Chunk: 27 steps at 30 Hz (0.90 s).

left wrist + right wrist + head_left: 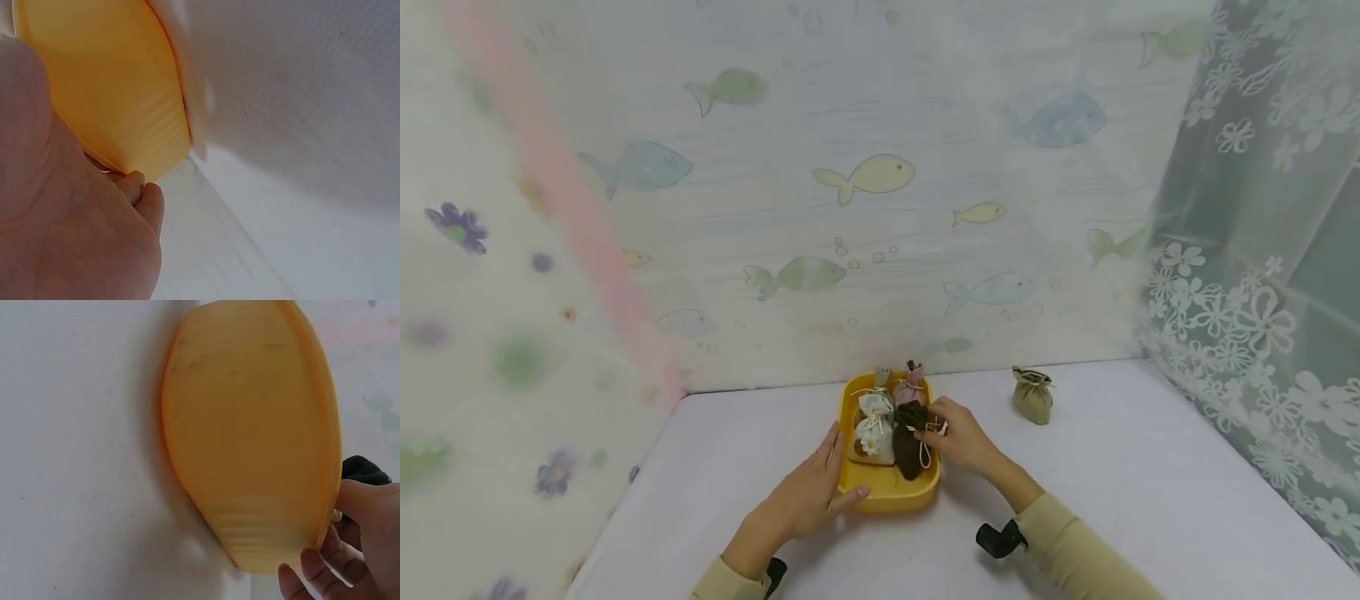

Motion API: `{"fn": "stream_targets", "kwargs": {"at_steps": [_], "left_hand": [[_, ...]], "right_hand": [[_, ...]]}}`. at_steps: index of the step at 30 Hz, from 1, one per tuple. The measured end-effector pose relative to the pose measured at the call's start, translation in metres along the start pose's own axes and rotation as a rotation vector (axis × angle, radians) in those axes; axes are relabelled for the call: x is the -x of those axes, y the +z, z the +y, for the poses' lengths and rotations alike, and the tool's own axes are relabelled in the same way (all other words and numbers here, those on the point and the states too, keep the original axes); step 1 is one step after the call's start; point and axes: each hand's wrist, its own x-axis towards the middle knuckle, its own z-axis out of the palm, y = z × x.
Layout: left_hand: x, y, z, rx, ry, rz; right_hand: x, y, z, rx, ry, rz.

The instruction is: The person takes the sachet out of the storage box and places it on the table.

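- Left hand [808, 496] grips the yellow tray [891, 502], right hand [964, 437] pinches the dark brown pouch [908, 457] inside, exact contact kinda hard to see
- pink pouch [907, 392] behind it is partly blocked
- wrist cams mostly get tray wall, hiding the contents
- olive pouch [1033, 400] sits apart, right side of the surface [1097, 475]

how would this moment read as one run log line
left hand: holds yellow tray; right hand: grips dark pouch inside tray; also inside: pale flower pouch, pink pouch; apart: olive pouch on white table
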Motion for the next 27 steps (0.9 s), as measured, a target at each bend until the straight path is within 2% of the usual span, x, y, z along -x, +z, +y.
{"fn": "stream_targets", "kwargs": {"at_steps": [16, 27], "left_hand": [[0.005, -0.009, 0.005, 0.003, 0.006, 0.007], [0.003, -0.005, 0.004, 0.012, 0.017, 0.015]], "right_hand": [[-0.008, -0.031, -0.033, -0.079, -0.029, -0.031], [-0.004, -0.046, -0.039, -0.077, -0.018, -0.013]]}}
